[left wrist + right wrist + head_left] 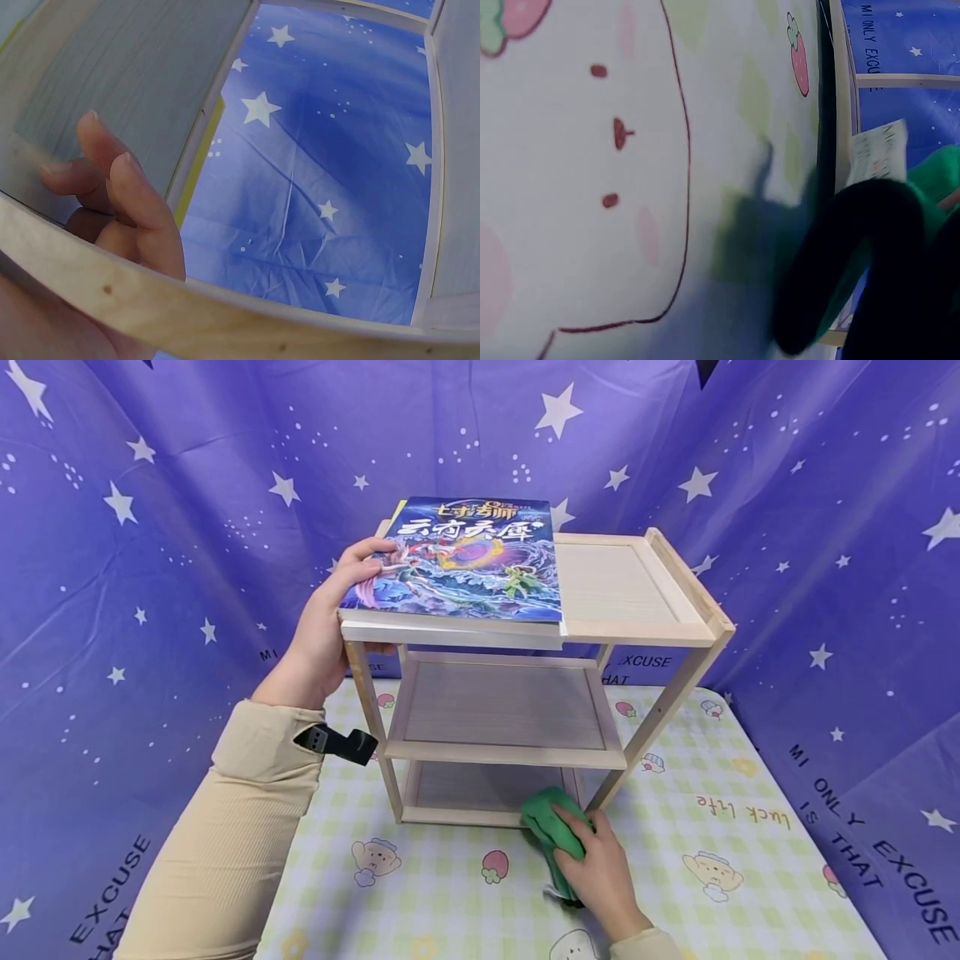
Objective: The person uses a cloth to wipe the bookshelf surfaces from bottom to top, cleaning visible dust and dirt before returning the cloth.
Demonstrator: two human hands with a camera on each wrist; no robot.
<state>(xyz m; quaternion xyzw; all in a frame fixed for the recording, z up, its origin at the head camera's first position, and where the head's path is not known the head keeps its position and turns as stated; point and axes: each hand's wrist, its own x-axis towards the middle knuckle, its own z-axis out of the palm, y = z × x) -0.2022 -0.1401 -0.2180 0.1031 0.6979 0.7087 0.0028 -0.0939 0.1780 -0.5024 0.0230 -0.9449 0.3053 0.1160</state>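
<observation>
A three-tier wooden shelf [506, 750] stands in the middle of the table. A blue illustrated book [465, 564] lies on the left part of its top board, with a yellow edge showing beneath it. My left hand [321, 631] grips the left end of the top, digits over the book's edge; in the left wrist view, other fingers [146, 202] curl beneath the board. Down at the lowest tier's front right, my right hand [600, 868] holds a bunched green cloth [551, 818] against the edge. A white label [879, 154] hangs from the cloth in the right wrist view.
A checked tablecloth [435, 906] with cartoon prints covers the table under the shelf. Purple curtains [465, 435] with white stars rise behind and along both sides. A black strap [337, 743] sits on the left sleeve's cuff.
</observation>
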